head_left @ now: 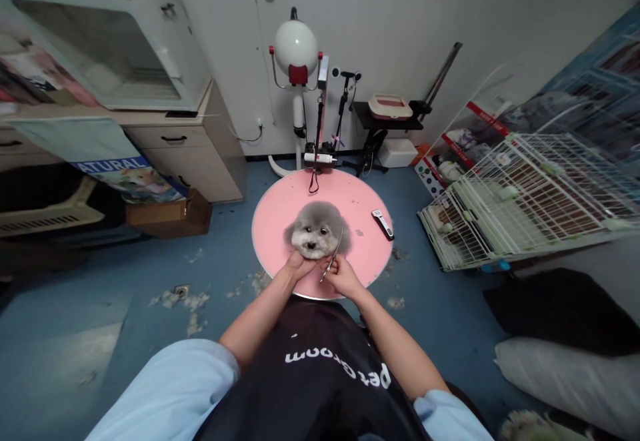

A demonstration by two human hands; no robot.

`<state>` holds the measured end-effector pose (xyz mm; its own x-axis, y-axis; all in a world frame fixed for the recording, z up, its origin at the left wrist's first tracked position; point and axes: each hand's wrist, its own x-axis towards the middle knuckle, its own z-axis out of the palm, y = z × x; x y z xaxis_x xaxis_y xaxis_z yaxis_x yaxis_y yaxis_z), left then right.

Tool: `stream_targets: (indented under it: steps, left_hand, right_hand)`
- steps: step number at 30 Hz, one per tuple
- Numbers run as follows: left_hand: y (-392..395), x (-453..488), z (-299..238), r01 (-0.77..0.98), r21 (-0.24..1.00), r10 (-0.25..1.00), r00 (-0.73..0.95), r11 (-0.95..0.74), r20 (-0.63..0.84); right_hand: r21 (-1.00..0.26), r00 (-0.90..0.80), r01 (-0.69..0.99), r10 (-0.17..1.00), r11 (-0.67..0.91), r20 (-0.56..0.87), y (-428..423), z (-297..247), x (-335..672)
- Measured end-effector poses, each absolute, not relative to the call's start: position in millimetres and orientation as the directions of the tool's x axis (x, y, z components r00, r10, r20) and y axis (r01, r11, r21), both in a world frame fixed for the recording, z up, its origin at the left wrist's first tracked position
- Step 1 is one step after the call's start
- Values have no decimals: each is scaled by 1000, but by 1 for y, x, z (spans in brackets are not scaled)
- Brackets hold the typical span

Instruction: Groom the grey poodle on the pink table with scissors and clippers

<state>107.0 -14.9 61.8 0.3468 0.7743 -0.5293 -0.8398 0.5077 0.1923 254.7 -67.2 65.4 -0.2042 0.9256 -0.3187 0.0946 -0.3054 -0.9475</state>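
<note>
A grey, fluffy dog with a paler muzzle faces me on the round pink grooming table. My left hand holds it beneath the chin, with the fingers partly hidden by the fur. In my right hand is a pair of grooming scissors. Their blades point upward along the side of the dog's face, on the right of the view. It is too small to tell whether the blades are apart. A white and black hair clipper lies near the table's right edge.
Behind the table stand a white dryer on a post and a hanging grooming loop. A wire cage is at the right, a cabinet at the left. Hair clumps litter the floor.
</note>
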Motion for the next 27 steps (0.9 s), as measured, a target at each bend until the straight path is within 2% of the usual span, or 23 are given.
stream_targets:
  steps: [10, 13, 16, 18, 23, 27]
  left_hand:
    - [-19, 105, 59, -842, 159, 783, 388, 516, -487]
    - [-18, 98, 49, -787, 181, 738, 434, 589, -517]
    - [-12, 91, 42, -688, 190, 658, 520, 701, -544]
    - [-7, 92, 42, -684, 193, 670, 548, 704, -501]
    - [-7, 116, 42, -770, 184, 755, 497, 611, -429]
    - [-6, 124, 32, -729, 97, 692, 587, 678, -420]
  right_hand:
    - [-935, -275, 177, 897, -306, -346, -58, 70, 274]
    - [-917, -181, 256, 916, -307, -357, -59, 60, 277]
    - [-818, 48, 412, 907, -400, -419, -63, 43, 283]
    - [-738, 153, 481, 875, -473, -460, -67, 29, 289]
    - [-507, 328, 605, 772, -614, -545, -75, -7, 297]
    - [-368, 395, 653, 712, -662, -581, -82, -27, 287]
